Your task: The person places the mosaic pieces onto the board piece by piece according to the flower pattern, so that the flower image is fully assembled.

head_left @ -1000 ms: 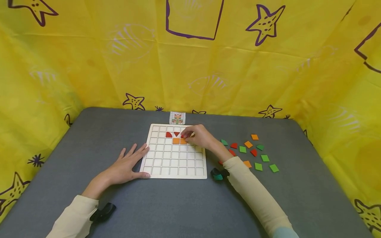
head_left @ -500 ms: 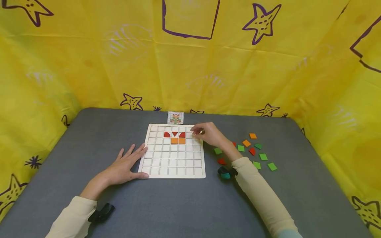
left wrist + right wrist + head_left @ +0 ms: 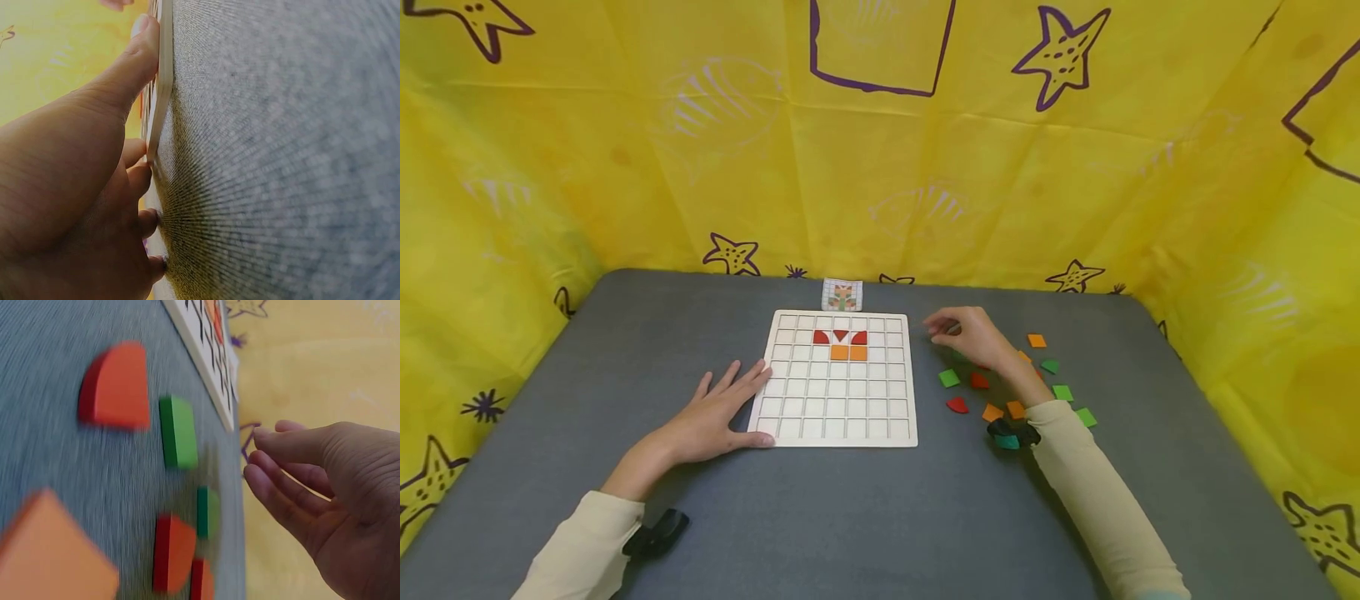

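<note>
A white gridded board [image 3: 836, 408] lies on the table. In its upper rows sit a red triangle [image 3: 841, 335] between two red quarter-round tiles, with two orange square tiles [image 3: 858, 353] below. My left hand [image 3: 703, 421] rests at the board's left edge, fingers spread; its thumb [image 3: 142, 53] lies on the board's near corner. Right of the board hovers my right hand [image 3: 973, 335], fingers loosely bent. The right wrist view shows a gap between its thumb and fingers, holding nothing. Beneath it lie loose tiles, including a green square [image 3: 949, 378] and a red quarter-round tile [image 3: 115, 387].
Several loose green, red and orange tiles [image 3: 1037, 340] are scattered on the right, some partly hidden by my right arm. A small printed card [image 3: 842, 295] with a coloured pattern lies behind the board. A yellow cloth [image 3: 880, 167] hangs around the grey table [image 3: 820, 517].
My right hand has let go of a red quarter-round tile in the board's upper row and moved right, off the board and over the loose tiles. My left hand stays put.
</note>
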`<state>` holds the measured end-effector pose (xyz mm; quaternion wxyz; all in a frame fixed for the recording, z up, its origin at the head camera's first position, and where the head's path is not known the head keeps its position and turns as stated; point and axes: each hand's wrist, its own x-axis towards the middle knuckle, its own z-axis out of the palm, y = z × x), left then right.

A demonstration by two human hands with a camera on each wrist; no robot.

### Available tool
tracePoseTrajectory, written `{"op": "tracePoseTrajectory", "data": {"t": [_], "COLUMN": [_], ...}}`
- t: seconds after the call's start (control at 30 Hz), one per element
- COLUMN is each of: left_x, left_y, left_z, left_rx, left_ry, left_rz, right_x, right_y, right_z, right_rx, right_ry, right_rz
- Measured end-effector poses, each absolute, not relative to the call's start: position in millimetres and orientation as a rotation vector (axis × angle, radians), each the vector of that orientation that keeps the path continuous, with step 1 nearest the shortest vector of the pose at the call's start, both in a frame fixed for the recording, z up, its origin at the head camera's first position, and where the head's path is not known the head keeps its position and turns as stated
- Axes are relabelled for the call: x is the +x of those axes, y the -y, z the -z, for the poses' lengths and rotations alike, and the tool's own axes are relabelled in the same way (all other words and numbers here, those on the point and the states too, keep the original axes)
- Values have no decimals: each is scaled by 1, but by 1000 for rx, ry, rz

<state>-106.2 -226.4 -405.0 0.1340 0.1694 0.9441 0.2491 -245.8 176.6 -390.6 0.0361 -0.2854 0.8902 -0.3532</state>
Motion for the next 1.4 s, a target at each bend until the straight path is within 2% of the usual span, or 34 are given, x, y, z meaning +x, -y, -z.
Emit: {"op": "tracePoseTrajectory", "data": {"t": [0.77, 1.07, 1.4], "left_x": [-108, -106, -105], "left_y": [227, 226, 225], "left_z": [409, 407, 404], "left_rx": [475, 485, 489], "left_ry": [-2744, -2746, -2749], "left_rz": [-702, -714, -722], "right_x": [-254, -252, -248], "right_y": [-299, -327, -332], "right_z": [384, 386, 390], "right_rx": [-602, -588, -538], "right_ry": [-2856, -2819, -2855], "right_rz": [851, 778, 831]}}
